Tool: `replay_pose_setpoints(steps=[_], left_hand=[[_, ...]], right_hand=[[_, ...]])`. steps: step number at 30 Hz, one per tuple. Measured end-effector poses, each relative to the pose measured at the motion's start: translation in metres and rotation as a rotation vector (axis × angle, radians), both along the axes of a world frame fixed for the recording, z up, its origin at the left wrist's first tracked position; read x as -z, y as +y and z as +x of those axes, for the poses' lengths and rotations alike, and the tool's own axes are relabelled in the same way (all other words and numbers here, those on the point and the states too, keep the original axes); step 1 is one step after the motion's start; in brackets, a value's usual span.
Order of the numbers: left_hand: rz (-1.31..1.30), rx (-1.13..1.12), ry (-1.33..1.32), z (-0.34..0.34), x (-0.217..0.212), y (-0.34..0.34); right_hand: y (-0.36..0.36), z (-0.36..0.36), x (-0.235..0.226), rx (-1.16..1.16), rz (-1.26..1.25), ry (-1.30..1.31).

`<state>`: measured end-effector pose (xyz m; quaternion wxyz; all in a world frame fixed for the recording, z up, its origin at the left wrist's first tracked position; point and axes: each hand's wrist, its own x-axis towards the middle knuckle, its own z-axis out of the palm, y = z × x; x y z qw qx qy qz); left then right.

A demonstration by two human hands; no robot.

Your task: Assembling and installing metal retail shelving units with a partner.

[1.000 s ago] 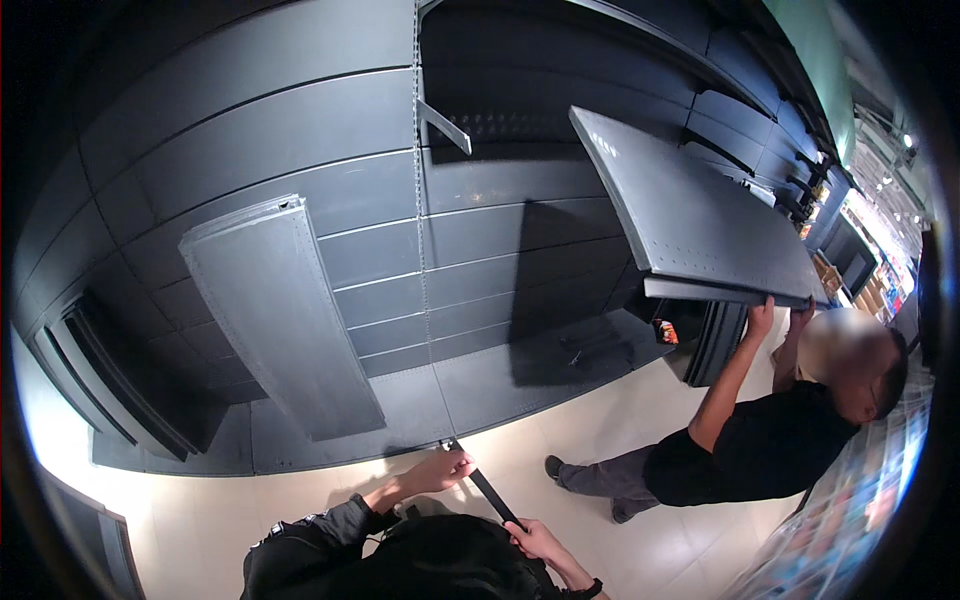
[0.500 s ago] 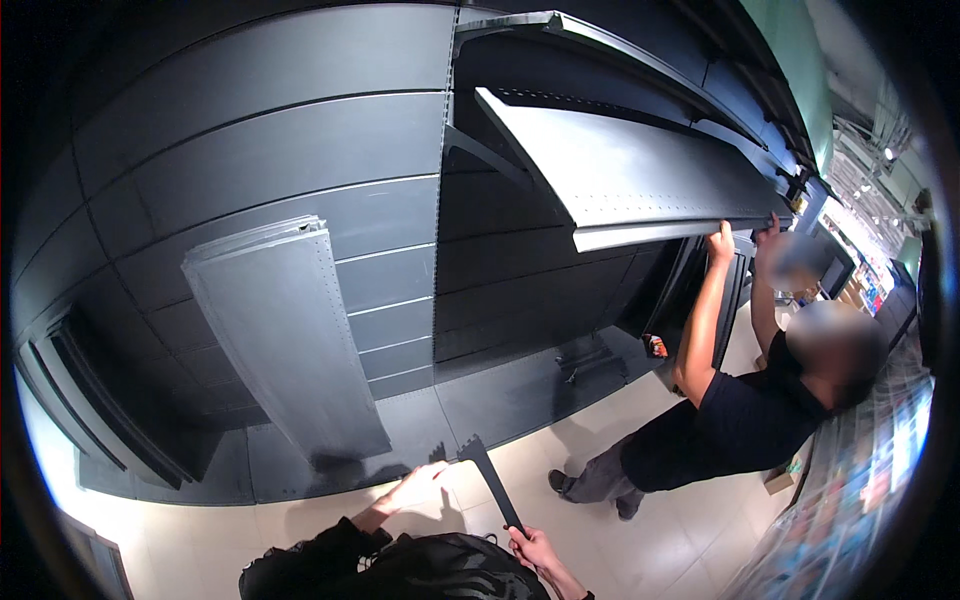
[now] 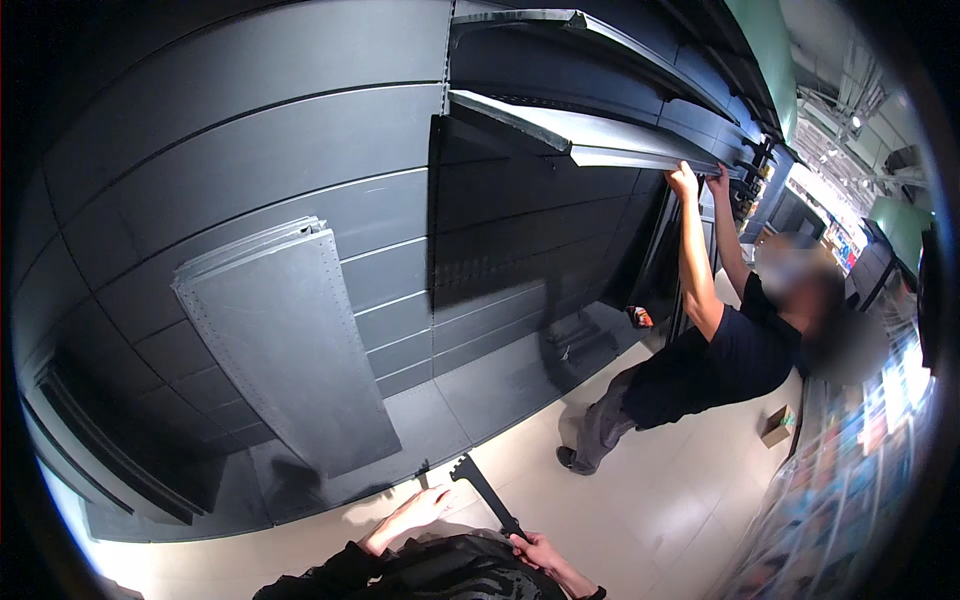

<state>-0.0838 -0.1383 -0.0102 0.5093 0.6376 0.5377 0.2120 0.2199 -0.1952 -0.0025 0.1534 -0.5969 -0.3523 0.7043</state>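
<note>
My right hand (image 3: 541, 552) is wrapped round the plain end of a black shelf bracket (image 3: 487, 494). The bracket slants up and to the left, with its toothed end above the floor. Close to that end is my left hand (image 3: 420, 509), its fingers stretched out and holding nothing that I can see. To the right, a co-worker (image 3: 725, 345) holds up the front edge of a grey metal shelf (image 3: 625, 143) with both hands, against the dark wall unit.
Several stacked grey shelf panels (image 3: 290, 350) lean on the panelled wall (image 3: 270, 140) at left. Another shelf (image 3: 640, 55) is fixed overhead. A low base ledge (image 3: 425, 415) runs along the wall. An orange packet (image 3: 639, 317) and a small box (image 3: 778, 427) lie farther right.
The co-worker's shelf has gone from a steep tilt to nearly level beneath the upper shelf. My right hand still grips the bracket, and my left hand stays near its toothed end.
</note>
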Motion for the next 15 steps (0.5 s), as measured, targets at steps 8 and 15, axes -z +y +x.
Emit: replay_pose_setpoints(steps=[8,15], left_hand=[[-0.017,0.043,-0.002,-0.019,0.014,-0.013],[-0.035,0.027,0.015,-0.024,0.022,-0.01]], right_hand=[[-0.016,-0.017,0.006,-0.03,-0.017,-0.099],[-0.017,-0.022,0.011,0.07,-0.039,-0.069]])
